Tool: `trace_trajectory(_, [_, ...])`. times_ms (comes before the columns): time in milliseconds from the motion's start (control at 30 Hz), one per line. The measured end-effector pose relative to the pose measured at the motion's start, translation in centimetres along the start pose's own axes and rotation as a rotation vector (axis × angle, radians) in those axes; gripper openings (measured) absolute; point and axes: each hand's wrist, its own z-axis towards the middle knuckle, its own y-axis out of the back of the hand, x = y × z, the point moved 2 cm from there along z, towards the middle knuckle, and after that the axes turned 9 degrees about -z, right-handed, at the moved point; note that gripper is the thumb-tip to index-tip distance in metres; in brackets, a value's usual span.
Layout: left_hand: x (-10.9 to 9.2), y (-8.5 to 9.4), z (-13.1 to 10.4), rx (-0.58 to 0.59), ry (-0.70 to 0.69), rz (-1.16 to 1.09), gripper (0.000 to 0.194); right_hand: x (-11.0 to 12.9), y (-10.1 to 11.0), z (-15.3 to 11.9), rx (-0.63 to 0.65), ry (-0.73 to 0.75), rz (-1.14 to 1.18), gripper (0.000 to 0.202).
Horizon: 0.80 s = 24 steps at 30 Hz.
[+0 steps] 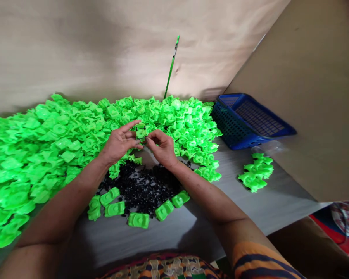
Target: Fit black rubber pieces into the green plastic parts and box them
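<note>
My left hand (pixel 118 143) grips a small green plastic toy car body (pixel 140 132) by its edges, with its hollow underside facing me. A black axle with wheels runs across its upper end. At the lower right edge of this body, the thumb and forefinger of my right hand (pixel 163 146) are pinched together. Whatever lies between those fingertips is too small to make out. Below both hands spreads a pile of small black parts (pixel 139 188). Several green car bodies (pixel 139 220) lie along the near side of that pile.
A large heap of green car bodies (pixel 58 143) covers the table's left and back. At the right stand a blue plastic basket (pixel 235 131) and a small cluster of green bodies (pixel 256 173). A thin green strip (pixel 170 71) rises by the back wall. A board wall (pixel 317 97) bounds the right.
</note>
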Motion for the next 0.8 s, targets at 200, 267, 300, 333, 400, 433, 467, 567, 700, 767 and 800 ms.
trace_trajectory(200, [0.17, -0.07, 0.08, 0.003, -0.019, -0.010, 0.093, 0.38, 0.08, -0.24, -0.060, 0.047, -0.092, 0.018])
trace_trajectory(267, [0.20, -0.15, 0.10, 0.000, -0.020, -0.009, 0.094, 0.33, 0.05, -0.28, -0.071, 0.052, -0.112, 0.019])
trace_trajectory(300, [0.22, -0.16, 0.12, 0.002, -0.020, -0.005, 0.094, 0.28, 0.02, -0.29, -0.074, 0.055, -0.121, 0.019])
trace_trajectory(333, [0.25, -0.15, 0.15, 0.007, -0.020, -0.002, 0.094, 0.22, -0.02, -0.29, -0.077, 0.061, -0.128, 0.019])
trace_trajectory(400, [0.35, -0.05, 0.25, 0.019, -0.022, 0.004, 0.095, 0.12, -0.10, -0.29, -0.088, 0.088, -0.136, 0.020])
trace_trajectory(433, [0.41, 0.02, 0.30, 0.023, -0.023, 0.005, 0.096, 0.10, -0.14, -0.30, -0.098, 0.108, -0.135, 0.020])
trace_trajectory(467, [0.48, 0.10, 0.34, 0.025, -0.023, 0.004, 0.097, 0.08, -0.16, -0.30, -0.108, 0.127, -0.132, 0.020])
trace_trajectory(567, [0.65, 0.28, 0.42, 0.030, -0.012, -0.015, 0.097, 0.13, -0.17, -0.35, -0.138, 0.188, -0.128, 0.020])
trace_trajectory(700, [0.56, 0.18, 0.31, 0.034, 0.013, -0.057, 0.097, 0.22, 0.00, -0.35, -0.147, 0.281, -0.181, 0.020])
trace_trajectory(767, [0.41, 0.07, 0.21, 0.022, 0.028, -0.075, 0.097, 0.19, 0.13, -0.30, -0.144, 0.333, -0.222, 0.019])
trace_trajectory(800, [0.33, 0.01, 0.16, 0.016, 0.034, -0.082, 0.097, 0.16, 0.19, -0.27, -0.142, 0.361, -0.240, 0.019])
